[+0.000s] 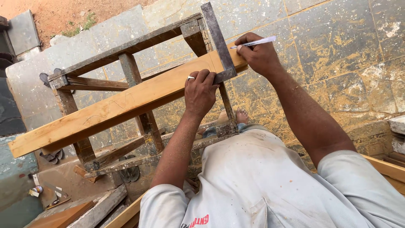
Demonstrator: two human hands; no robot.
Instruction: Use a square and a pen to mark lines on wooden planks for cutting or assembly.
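**Marking a plank against a try square**

Left hand (201, 90) presses down on the stock of a metal try square (218, 40), fingers curled over the near edge of the plank, ring on one finger. Hand is closed around the stock, gripping it against the wood. The square's blade runs across the plank's top face toward the far side and sticks out past the far edge.

Right hand (259, 55) is closed on a white pen (254, 42), pinched between thumb and fingers. Pen tip sits at the right side of the blade, on or just above the plank surface; cannot tell if it touches.

Plank (114, 105), light-coloured wood, lies long across an old dark wooden stand (126, 63), running from near left up to far right. Its right end is under both hands.

Both forearms reach out from short pale sleeves; pale shirt with sawdust fills the near right. A bare foot (241, 115) shows below the plank, on the stone paving (337, 50). Sandals (128, 172) lie under the stand, near left. Wood offcuts (63, 216) lie at the near left corner. Reddish dirt far left.
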